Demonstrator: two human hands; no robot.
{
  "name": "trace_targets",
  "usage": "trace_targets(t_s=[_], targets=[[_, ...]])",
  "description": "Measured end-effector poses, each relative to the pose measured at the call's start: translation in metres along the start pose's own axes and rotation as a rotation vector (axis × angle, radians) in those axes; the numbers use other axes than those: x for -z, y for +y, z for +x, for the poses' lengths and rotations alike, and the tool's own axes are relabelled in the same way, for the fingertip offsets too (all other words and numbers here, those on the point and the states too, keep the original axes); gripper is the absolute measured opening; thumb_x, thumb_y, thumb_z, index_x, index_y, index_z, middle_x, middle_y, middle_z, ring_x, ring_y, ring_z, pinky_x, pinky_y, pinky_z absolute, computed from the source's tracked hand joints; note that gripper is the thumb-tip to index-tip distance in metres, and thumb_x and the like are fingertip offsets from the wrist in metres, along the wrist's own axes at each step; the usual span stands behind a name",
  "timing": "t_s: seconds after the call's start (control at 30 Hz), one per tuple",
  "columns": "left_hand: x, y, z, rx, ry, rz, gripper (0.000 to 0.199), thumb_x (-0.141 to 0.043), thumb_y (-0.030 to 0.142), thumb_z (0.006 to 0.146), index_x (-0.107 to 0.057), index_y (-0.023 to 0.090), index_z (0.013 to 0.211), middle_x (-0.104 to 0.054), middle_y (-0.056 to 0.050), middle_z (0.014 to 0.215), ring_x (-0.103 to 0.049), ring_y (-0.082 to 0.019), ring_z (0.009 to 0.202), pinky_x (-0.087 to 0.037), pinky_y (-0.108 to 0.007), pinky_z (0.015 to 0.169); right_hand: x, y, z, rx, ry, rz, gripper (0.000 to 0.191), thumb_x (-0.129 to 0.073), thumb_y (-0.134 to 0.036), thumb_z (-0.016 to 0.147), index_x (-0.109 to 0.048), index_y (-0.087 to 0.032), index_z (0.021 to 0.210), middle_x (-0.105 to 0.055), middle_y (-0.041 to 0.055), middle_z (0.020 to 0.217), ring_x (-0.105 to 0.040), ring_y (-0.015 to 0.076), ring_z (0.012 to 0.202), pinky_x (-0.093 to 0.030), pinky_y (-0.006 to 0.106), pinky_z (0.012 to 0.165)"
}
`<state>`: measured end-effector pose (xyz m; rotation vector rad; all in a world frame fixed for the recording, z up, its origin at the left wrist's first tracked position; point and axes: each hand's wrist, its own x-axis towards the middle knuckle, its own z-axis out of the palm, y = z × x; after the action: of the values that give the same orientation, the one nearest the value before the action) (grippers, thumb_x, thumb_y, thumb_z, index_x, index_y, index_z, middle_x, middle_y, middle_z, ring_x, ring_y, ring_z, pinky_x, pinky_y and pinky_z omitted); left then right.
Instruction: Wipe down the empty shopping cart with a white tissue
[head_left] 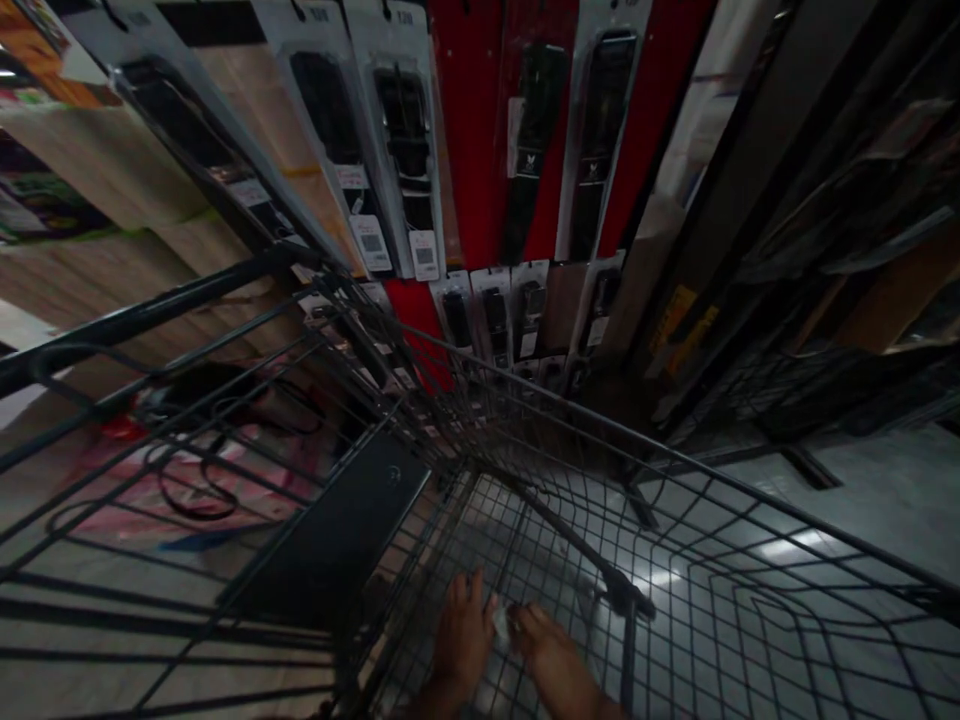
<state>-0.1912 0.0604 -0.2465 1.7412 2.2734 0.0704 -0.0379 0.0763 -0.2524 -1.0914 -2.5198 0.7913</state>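
Down at the bottom of the view, both bare hands are out over the wire mesh of a dark shopping cart (150, 312), and right between them sits a small pale item (502, 628), too blurred to name. The left hand (463, 630) is open, back upward, its fingers stretched forward and spread a little, its thumb side facing that pale item and close against it. Over on the other side, the right hand (551, 655) angles inward with bent fingers, their tips right at the item's edge beside a small dark patch; whether they pinch it or merely touch it, I cannot tell. Just right of the hands, a dark metal bar (559, 525) slants across the mesh to a chunky joint (628, 597). To the left, a flat dark panel (341, 530) leans inside the wires, and beyond it a pinkish bag (247, 470) with dark looped cords shows through the cart's side. Up ahead, it's a whole wall of hanging packages (405, 120), long dark goods in clear-fronted packs, a few with white tags, lined up in rows against a red backing (469, 120). Tan blocks (112, 170) stack up at the left, and grey shiny floor (885, 500) catches the light at the right.
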Motion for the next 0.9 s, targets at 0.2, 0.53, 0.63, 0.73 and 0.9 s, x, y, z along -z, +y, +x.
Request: trace_targets(t_s=[0.2,0.53,0.63,0.73,0.9], targets=[[-0.006,-0.002,-0.002,-0.043,0.108,-0.04,0.035,-0.035,0.027,0.091,-0.053,0.014,0.118,-0.053,-0.01,0.103,-0.051,-0.023,0.099,-0.046,-0.036,0.084,0.048,0.02,0.049,-0.063,0.023,-0.086,0.035,-0.041,0.001,0.081,-0.064,-0.019,0.098,-0.064,0.007,0.1,-0.06,0.0178,0.092,-0.048,0.027,0.082],[0.008,0.01,-0.005,0.006,0.037,-0.122,0.034,-0.037,0.03,0.089,-0.051,0.018,0.118,-0.051,-0.008,0.102,-0.049,-0.022,0.096,-0.044,-0.035,0.083,0.068,0.025,0.113,-0.246,-0.046,-0.057,0.04,-0.036,-0.001,0.081,-0.065,-0.015,0.105,-0.061,0.0116,0.103,-0.06,0.0185,0.092,-0.046,0.028,0.086],[0.006,0.012,-0.006,0.008,0.019,-0.127,0.036,-0.037,0.03,0.089,-0.049,0.018,0.121,-0.05,-0.008,0.102,-0.048,-0.022,0.098,-0.043,-0.036,0.084,0.058,0.02,0.097,-0.206,-0.095,0.024,0.035,-0.038,-0.004,0.084,-0.067,-0.016,0.098,-0.062,0.0096,0.098,-0.061,0.0162,0.086,-0.047,0.026,0.083],[0.002,0.012,-0.007,0.016,0.004,-0.124,0.037,-0.035,0.028,0.09,-0.05,0.017,0.122,-0.051,-0.009,0.103,-0.048,-0.023,0.098,-0.043,-0.036,0.084,0.051,0.017,0.078,-0.108,-0.144,0.092,0.033,-0.04,-0.006,0.084,-0.066,-0.017,0.101,-0.062,0.0092,0.101,-0.06,0.0166,0.091,-0.048,0.026,0.083],[-0.002,0.014,-0.01,0.029,-0.019,-0.126,0.036,-0.033,0.029,0.092,-0.05,0.016,0.122,-0.05,-0.009,0.104,-0.048,-0.023,0.099,-0.042,-0.036,0.084,0.054,0.028,0.09,-0.061,-0.02,0.135,0.036,-0.037,-0.006,0.084,-0.062,-0.017,0.108,-0.058,0.0097,0.106,-0.059,0.0171,0.094,-0.049,0.031,0.085]])
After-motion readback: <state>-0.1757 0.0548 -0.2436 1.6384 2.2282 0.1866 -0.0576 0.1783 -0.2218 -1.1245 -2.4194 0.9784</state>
